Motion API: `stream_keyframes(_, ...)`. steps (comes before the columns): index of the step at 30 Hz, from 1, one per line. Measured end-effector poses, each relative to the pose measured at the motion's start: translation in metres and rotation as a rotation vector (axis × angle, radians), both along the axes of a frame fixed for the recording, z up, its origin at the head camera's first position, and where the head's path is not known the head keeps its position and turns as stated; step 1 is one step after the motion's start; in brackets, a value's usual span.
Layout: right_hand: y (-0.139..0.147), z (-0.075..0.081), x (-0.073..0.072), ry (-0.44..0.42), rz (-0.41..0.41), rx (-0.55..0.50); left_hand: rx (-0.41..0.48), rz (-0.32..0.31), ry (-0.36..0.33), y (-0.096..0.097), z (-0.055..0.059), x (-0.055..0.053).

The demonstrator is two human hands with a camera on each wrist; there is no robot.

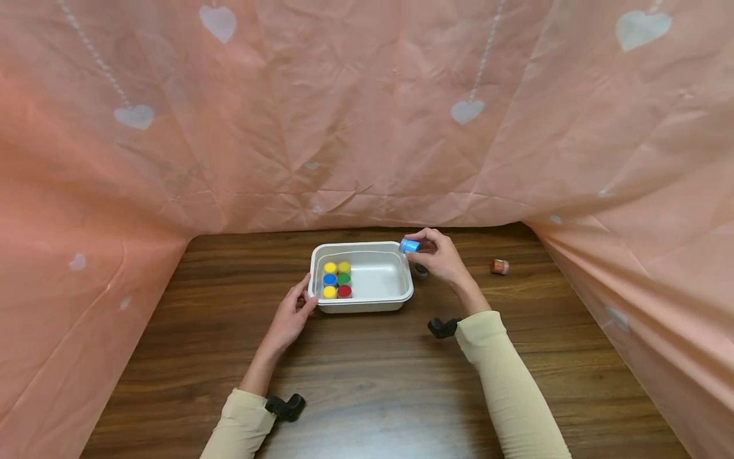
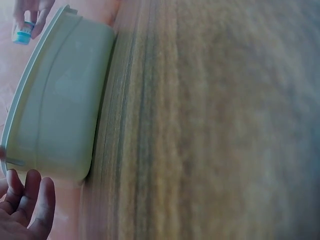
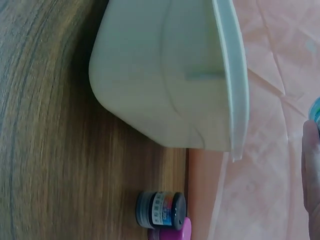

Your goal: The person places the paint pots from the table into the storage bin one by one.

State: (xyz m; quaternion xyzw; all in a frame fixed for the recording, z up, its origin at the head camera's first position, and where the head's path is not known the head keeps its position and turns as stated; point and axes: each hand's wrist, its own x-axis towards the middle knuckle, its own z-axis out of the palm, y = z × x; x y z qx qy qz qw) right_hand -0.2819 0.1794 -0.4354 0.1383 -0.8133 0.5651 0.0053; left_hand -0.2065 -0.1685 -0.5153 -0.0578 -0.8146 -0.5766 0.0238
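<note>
My right hand (image 1: pixel 438 256) pinches a small light-blue paint jar (image 1: pixel 410 246), tilted on its side, just above the right rim of a white plastic tub (image 1: pixel 367 307). At the tub's left front corner, my left hand (image 1: pixel 291 313) holds the rim, thumb at the front and fingers along the side. Inside the tub's left part stand several small paint jars in two columns, among them a blue-lidded jar (image 1: pixel 329 279), a green-lidded jar (image 1: pixel 344 278) and a red-lidded jar (image 1: pixel 344 291); the others have yellow lids.
A black-lidded paint jar (image 3: pixel 161 209) stands right of the tub, with a magenta-lidded jar (image 3: pixel 183 231) beyond it. Farther right an orange-brown jar (image 1: pixel 499 266) lies on its side on the wooden table (image 1: pixel 367 370). A pink curtain (image 1: pixel 367 140) encloses the back and sides.
</note>
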Motion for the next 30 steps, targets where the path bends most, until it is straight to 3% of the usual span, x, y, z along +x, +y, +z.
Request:
stream_keyframes(9, -0.013, -0.007, -0.003, 0.02, -0.022, -0.04, 0.006, 0.002, -0.026, -0.001, 0.0, 0.003)
stream_keyframes(22, -0.033, -0.008, -0.005, 0.025, 0.007, -0.097, 0.004, -0.015, 0.005, 0.0, 0.001, 0.001)
stream_keyframes(30, -0.05, -0.012, -0.01, -0.025, -0.008, -0.118, 0.003, -0.011, -0.017, -0.001, 0.003, 0.001)
